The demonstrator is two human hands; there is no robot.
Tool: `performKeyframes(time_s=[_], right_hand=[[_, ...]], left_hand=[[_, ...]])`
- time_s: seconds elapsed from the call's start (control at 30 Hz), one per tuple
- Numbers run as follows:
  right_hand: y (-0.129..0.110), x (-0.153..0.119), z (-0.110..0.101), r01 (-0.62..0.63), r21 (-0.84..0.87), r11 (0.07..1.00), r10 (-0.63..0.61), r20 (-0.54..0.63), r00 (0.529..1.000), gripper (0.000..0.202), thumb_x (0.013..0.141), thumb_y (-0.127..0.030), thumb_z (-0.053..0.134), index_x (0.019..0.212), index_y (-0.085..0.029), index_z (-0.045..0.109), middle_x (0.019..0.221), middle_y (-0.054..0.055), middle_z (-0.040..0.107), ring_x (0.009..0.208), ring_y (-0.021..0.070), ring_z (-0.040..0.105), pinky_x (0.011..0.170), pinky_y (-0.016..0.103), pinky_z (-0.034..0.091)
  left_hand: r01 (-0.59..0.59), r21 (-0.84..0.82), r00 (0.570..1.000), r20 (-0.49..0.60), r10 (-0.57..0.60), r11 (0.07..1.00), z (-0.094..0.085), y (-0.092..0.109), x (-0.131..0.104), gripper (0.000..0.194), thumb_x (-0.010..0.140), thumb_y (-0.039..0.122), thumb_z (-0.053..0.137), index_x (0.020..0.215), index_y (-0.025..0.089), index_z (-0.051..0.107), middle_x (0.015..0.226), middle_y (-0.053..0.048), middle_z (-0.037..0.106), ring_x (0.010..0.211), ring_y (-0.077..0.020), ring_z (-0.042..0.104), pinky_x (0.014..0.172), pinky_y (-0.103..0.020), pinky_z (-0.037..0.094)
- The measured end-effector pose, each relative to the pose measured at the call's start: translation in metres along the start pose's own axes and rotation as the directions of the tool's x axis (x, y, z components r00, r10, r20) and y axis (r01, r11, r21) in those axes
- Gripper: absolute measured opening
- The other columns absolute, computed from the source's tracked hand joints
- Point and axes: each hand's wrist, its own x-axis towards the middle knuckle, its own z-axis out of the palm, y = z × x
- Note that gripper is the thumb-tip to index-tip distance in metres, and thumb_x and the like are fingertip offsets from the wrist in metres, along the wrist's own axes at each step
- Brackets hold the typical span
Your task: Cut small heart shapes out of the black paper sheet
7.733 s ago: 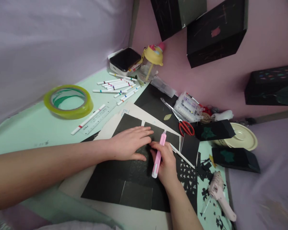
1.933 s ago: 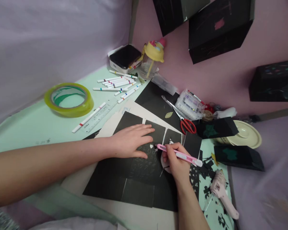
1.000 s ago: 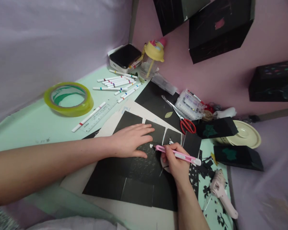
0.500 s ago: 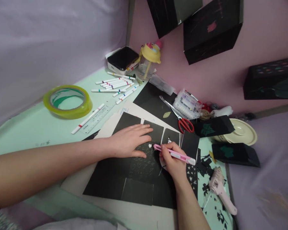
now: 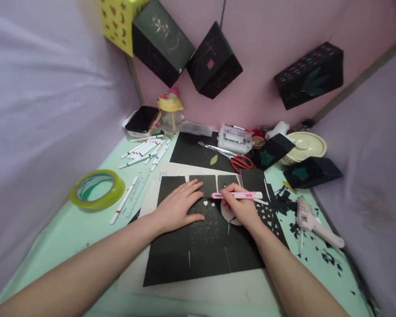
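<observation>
My left hand (image 5: 180, 204) lies flat on a sheet of black card (image 5: 174, 259), fingers spread. My right hand (image 5: 239, 204) grips a pink craft knife (image 5: 247, 195), its tip pointing left at the card near my left fingers. Beside the tip are a heart-shaped and a star-shaped cutout showing white. Faint pencilled shapes cover the card's middle below them. Slits divide its far edge into flaps, and part of a round opening shows under my right hand. Small cut-out shapes pattern the card's right side. White paper (image 5: 148, 189) lies beneath.
Red-handled scissors (image 5: 241, 164), a clear plastic case (image 5: 235, 138) and a yellow-lidded bottle (image 5: 170, 112) stand behind. At left are a tape roll (image 5: 97, 190), white markers (image 5: 141, 150) and a ruler (image 5: 135, 196). At right lies a glue gun (image 5: 318, 224) among black scraps. Black paper boxes (image 5: 214, 61) hang above.
The view has turned and shifted, so the hanging boxes and table look more level. A star-shaped opening now shows by the heart. The knife lies more level; both hands remain on the card.
</observation>
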Motion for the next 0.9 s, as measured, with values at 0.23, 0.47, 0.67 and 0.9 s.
performKeyframes(time_s=[0.23,0.47,0.67,0.9], right_hand=[[0.004,0.005,-0.002,0.008,0.176,0.984,-0.006,-0.011,1.0,0.03,0.082,-0.044,0.065,0.07,-0.019,0.055,0.053,-0.005,0.059,0.04,0.008,0.048,0.039,0.018,0.037],[-0.003,0.002,0.0,0.068,0.26,0.963,-0.068,-0.009,0.998,0.027,0.079,-0.041,0.069,0.07,-0.019,0.058,0.053,-0.006,0.058,0.043,0.0078,0.047,0.043,0.019,0.036],[-0.015,-0.012,0.011,-0.066,0.417,0.907,-0.073,0.308,0.948,0.031,0.08,-0.05,0.064,0.077,-0.019,0.062,0.053,-0.004,0.057,0.05,0.0118,0.052,0.051,0.025,0.044],[-0.012,-0.015,0.01,0.392,-0.075,0.917,-0.399,-0.161,0.903,0.021,0.085,-0.037,0.061,0.071,-0.021,0.062,0.063,-0.002,0.061,0.064,0.0144,0.058,0.079,0.034,0.05]], left_hand=[[-0.063,-0.009,0.995,-0.072,0.062,0.998,-0.003,0.002,0.0,0.042,0.084,0.047,0.065,0.113,0.017,0.061,0.149,-0.016,0.038,0.144,-0.031,0.025,0.112,-0.051,0.032],[0.019,0.085,0.991,-0.137,-0.008,0.996,-0.007,0.012,0.001,0.025,0.085,0.035,0.059,0.104,0.021,0.067,0.128,-0.01,0.057,0.124,-0.0316,0.046,0.099,-0.054,0.036],[0.112,0.103,0.972,-0.217,-0.087,0.988,-0.005,0.008,0.0,0.022,0.085,0.012,0.041,0.088,0.019,0.062,0.093,-0.006,0.063,0.09,-0.0205,0.058,0.081,-0.037,0.047],[0.164,0.171,0.97,-0.205,-0.128,0.971,-0.003,0.005,-0.002,0.021,0.085,0.013,0.042,0.084,0.019,0.061,0.088,-0.005,0.065,0.086,-0.0201,0.061,0.076,-0.032,0.049]])
